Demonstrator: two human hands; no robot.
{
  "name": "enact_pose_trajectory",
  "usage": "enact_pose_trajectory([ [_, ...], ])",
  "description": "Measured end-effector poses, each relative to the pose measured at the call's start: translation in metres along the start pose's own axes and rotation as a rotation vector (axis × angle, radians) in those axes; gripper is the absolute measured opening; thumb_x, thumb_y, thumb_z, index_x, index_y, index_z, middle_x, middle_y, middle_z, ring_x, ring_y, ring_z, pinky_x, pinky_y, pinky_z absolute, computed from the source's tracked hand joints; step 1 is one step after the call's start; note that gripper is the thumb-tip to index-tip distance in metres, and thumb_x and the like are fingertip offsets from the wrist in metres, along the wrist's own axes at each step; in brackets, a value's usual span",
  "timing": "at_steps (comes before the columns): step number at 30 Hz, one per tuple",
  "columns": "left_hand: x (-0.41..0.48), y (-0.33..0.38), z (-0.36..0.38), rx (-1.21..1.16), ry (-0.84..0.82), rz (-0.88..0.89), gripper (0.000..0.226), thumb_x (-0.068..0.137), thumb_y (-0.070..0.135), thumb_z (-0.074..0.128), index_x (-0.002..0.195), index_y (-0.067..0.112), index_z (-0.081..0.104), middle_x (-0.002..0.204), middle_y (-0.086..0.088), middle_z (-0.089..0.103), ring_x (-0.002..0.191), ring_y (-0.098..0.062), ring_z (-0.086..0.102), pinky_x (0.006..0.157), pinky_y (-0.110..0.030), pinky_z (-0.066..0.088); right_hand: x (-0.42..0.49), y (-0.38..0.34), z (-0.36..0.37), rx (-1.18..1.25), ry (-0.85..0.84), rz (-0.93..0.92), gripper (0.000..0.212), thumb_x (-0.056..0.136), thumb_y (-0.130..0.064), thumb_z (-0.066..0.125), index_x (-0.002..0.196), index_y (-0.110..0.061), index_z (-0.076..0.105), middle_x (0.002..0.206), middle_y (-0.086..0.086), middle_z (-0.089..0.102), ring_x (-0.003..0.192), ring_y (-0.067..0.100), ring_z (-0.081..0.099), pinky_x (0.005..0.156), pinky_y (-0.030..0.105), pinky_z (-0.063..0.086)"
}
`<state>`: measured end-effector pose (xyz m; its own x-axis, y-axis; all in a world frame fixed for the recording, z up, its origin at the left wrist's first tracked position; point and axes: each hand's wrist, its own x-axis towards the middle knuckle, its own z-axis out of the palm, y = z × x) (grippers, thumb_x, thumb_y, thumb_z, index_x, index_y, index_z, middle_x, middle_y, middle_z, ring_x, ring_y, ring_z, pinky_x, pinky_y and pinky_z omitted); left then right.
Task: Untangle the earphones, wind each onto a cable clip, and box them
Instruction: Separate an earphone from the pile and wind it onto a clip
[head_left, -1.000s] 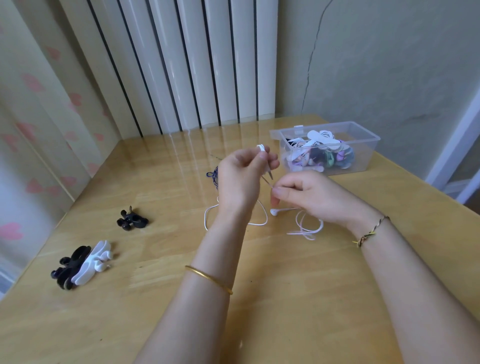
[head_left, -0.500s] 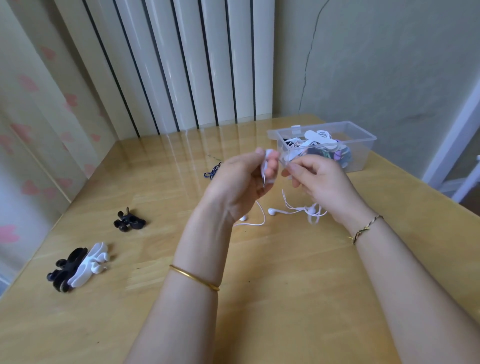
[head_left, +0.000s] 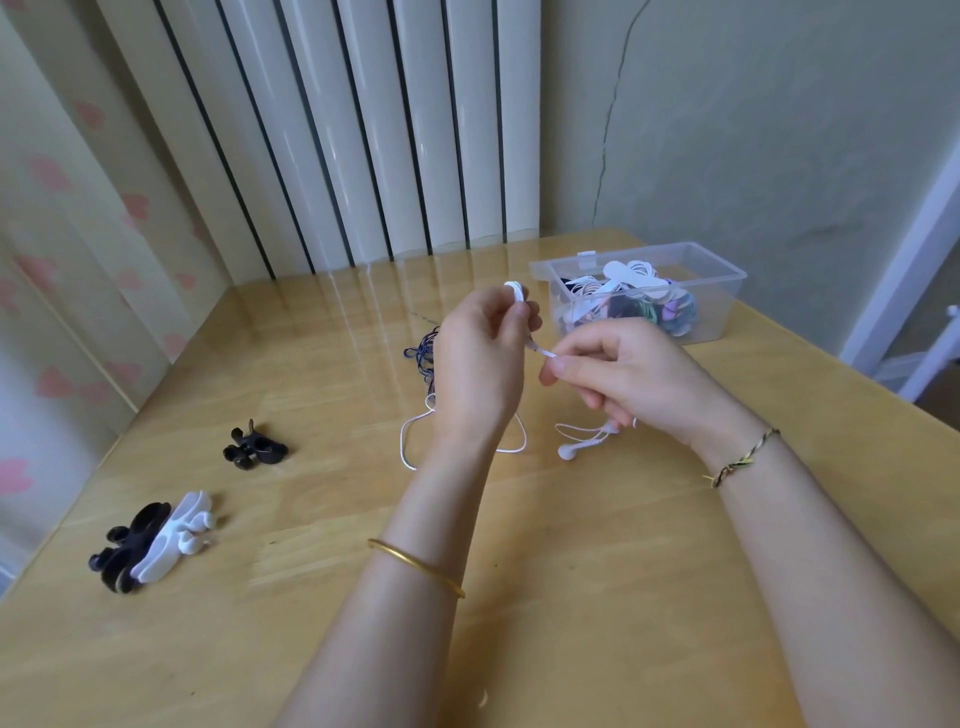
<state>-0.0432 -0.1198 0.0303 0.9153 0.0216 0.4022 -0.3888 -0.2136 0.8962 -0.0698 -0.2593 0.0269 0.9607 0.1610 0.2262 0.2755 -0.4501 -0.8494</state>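
Fingers: left hand grips clip, right hand pinches cable.
Before the box we pulled it taut again; winding continues.

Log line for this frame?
step: winding | left hand: grips white clip | right hand: pinches white cable taut | earbud: on table | spare clips: table left | clear box: holds wound sets

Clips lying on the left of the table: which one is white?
The white clip in the nearer pile, resting against the black clips there. The lone clip farther back is black as well.
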Motion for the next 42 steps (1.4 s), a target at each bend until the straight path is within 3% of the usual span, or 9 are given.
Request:
enact_pose_trajectory([
  [6,0.004,-0.004,0.002,-0.362,0.099,-0.209,0.018,0.090,-0.005,0.055,0.100,0.009,0.062,0.088,-0.001,0.070,0.080,-0.009,0.068,0.071,-0.020,0.051,-0.002,0.000,0.005,-0.035,-0.140,0.014,0.015,0.092,-0.016,0.057,0.084,-0.008,0.068,0.052,0.000,0.054,0.038,0.017,0.045,0.046,0.025,0.039],
  [12,0.001,-0.009,0.002,0.076,0.031,0.121,0.020,0.086,-0.002,0.055,0.095,0.012,0.067,0.087,0.006,0.069,0.087,-0.014,0.067,0.083,-0.032,0.053,-0.001,-0.002,-0.003,0.017,0.040,-0.066,0.013,0.090,-0.015,0.062,0.079,-0.014,0.069,0.056,0.005,0.056,0.045,0.015,0.050,0.049,0.024,0.040],
  [17,0.002,-0.006,-0.003,0.284,-0.354,0.081,0.028,0.097,0.027,0.051,0.090,0.003,0.064,0.083,-0.006,0.069,0.074,-0.019,0.059,0.068,-0.030,0.044,0.005,0.007,-0.009,-0.089,0.347,-0.147,0.015,0.086,-0.015,0.063,0.076,-0.025,0.069,0.081,0.000,0.069,0.082,0.019,0.066,0.077,0.042,0.054],
  [19,0.001,-0.005,-0.003,0.279,-0.431,0.076,0.023,0.095,0.024,0.057,0.091,0.002,0.064,0.082,-0.010,0.069,0.072,-0.022,0.060,0.068,-0.031,0.047,0.006,0.010,-0.011,-0.115,0.408,-0.152,0.011,0.087,-0.016,0.062,0.080,-0.022,0.069,0.082,-0.004,0.067,0.079,0.011,0.063,0.072,0.030,0.052],
  [22,-0.001,-0.003,-0.004,0.109,-0.458,-0.031,0.015,0.095,0.012,0.055,0.088,0.004,0.065,0.074,-0.002,0.068,0.067,-0.011,0.061,0.068,-0.021,0.049,0.009,0.014,-0.011,-0.130,0.423,-0.137,0.012,0.089,-0.013,0.060,0.086,-0.012,0.071,0.071,-0.008,0.059,0.064,0.002,0.050,0.056,0.011,0.038],
  [29,0.006,0.004,-0.011,-0.592,-0.391,-0.456,0.018,0.098,0.015,0.048,0.086,0.014,0.062,0.065,0.007,0.063,0.059,-0.003,0.059,0.082,-0.026,0.047,0.012,0.023,0.002,0.060,0.207,0.065,0.023,0.093,-0.014,0.056,0.077,-0.025,0.068,0.065,0.005,0.050,0.044,0.007,0.045,0.057,0.045,0.053],
  [33,0.009,0.000,-0.010,-0.723,-0.186,-0.552,0.018,0.096,0.027,0.054,0.080,0.022,0.063,0.073,0.010,0.067,0.067,0.000,0.063,0.087,-0.031,0.040,0.007,0.020,0.008,0.125,-0.068,0.102,0.016,0.094,-0.015,0.056,0.087,-0.009,0.069,0.065,0.005,0.050,0.039,0.012,0.035,0.041,0.027,0.041],
  [37,0.007,-0.006,-0.007,-0.603,-0.073,-0.432,0.010,0.095,0.024,0.056,0.091,0.020,0.064,0.091,0.004,0.071,0.086,-0.004,0.065,0.080,-0.029,0.039,0.002,0.010,0.007,0.058,-0.142,0.094,0.015,0.092,-0.013,0.058,0.084,-0.007,0.068,0.071,0.006,0.058,0.036,0.010,0.033,0.037,0.021,0.032],
  [42,0.006,-0.015,-0.004,-0.029,0.025,-0.053,0.010,0.090,0.010,0.061,0.095,0.009,0.069,0.090,-0.002,0.072,0.088,-0.014,0.068,0.080,-0.030,0.052,-0.001,-0.003,0.002,0.024,-0.033,-0.031,0.017,0.090,-0.012,0.058,0.076,-0.011,0.067,0.065,0.003,0.059,0.040,0.006,0.040,0.041,0.020,0.032],
])
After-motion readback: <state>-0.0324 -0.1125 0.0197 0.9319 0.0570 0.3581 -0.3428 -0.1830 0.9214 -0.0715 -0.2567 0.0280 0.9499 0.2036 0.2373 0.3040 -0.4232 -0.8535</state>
